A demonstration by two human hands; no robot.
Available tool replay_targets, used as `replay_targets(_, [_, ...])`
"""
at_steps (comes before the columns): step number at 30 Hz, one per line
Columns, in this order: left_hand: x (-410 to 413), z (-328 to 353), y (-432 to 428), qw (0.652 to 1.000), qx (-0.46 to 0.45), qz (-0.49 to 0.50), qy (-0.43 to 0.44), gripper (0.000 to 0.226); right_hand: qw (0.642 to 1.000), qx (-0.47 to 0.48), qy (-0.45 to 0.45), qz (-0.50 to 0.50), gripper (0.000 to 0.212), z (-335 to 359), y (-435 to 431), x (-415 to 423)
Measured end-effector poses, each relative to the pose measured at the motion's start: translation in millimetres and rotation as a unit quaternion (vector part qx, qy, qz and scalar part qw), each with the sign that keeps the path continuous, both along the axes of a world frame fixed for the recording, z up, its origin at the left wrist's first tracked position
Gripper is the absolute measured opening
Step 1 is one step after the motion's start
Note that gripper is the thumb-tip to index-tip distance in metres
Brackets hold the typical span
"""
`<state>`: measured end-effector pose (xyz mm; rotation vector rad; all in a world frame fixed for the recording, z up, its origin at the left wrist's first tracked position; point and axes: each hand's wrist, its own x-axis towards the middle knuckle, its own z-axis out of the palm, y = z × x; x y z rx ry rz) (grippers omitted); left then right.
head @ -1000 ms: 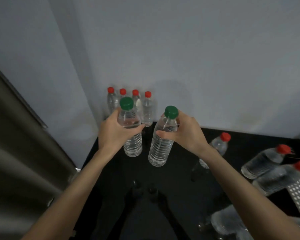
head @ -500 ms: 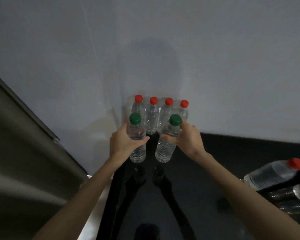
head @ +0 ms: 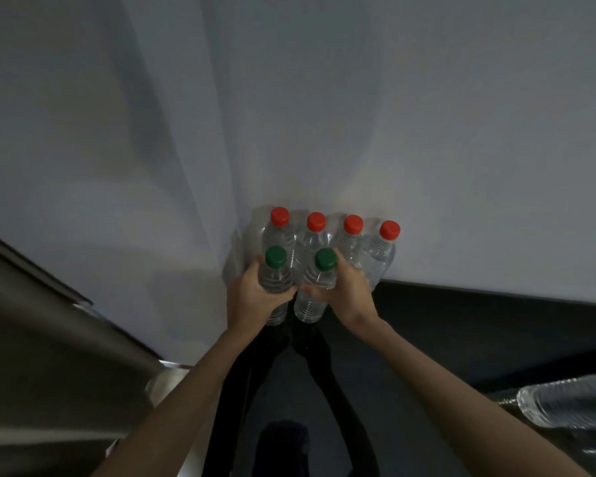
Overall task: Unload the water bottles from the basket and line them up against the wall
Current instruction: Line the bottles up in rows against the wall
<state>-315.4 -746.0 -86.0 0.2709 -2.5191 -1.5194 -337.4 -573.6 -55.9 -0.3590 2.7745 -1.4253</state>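
- Nearest, at the lower right edge, one clear bottle (head: pixel 572 404) lies on its side. It is blurred and its cap is out of view. I judge it is waiting to be stood up, so the unloading is not finished. The basket itself is not in view, so I cannot tell how many more are left.
- The glossy black surface (head: pixel 479 342) runs from there to the wall.
- The left hand (head: pixel 252 301) is wrapped round the left green-capped bottle (head: pixel 274 280), and the right hand (head: pixel 351 294) is wrapped round the right green-capped bottle (head: pixel 312 304). Both bottles are upright, side by side, just in front of the red-capped ones. Whether their bases touch the surface I cannot tell.
- Behind them, a row of four red-capped bottles (head: pixel 381 256) stands upright against the wall (head: pixel 324 98). That part looks done.
- The two green-capped bottles appear to start a second row rather than extend the first, and neither has been let go.
- No brand, label or writing can be read. The bottles look bare, clear and ribbed.
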Motion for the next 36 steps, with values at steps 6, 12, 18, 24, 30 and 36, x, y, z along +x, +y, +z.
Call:
replay_targets(6, [-16, -14, -4, 0.998, 0.056, -0.006, -0.002, 0.055, 1.000, 0.006, -0.009, -0.001, 0.073, -14, -8, -17])
replay_targets(12, [-17, -20, -7, 0.994, 0.091, -0.058, -0.006, 0.068, 1.000, -0.015, -0.002, 0.018, 0.076, -19, -7, -16])
replay_targets(18, [12, -35, -2, 0.996, 0.085, -0.002, 0.000, 0.067, 0.998, 0.039, -0.020, 0.035, 0.081, -24, -3, -10])
replay_targets(24, [19, -59, 5, 0.991, 0.125, 0.040, -0.036, 0.071, 0.998, 0.045, -0.025, 0.025, 0.080, -28, -3, -9])
replay_targets(30, [4, -65, -2, 0.986, 0.157, 0.020, -0.056, 0.072, 0.999, 0.032, -0.016, -0.004, 0.078, -32, -7, -11])
replay_targets(36, [3, -66, -2, 0.987, 0.151, 0.024, -0.055, 0.071, 0.998, 0.022, -0.035, -0.038, 0.080, -37, -13, -9])
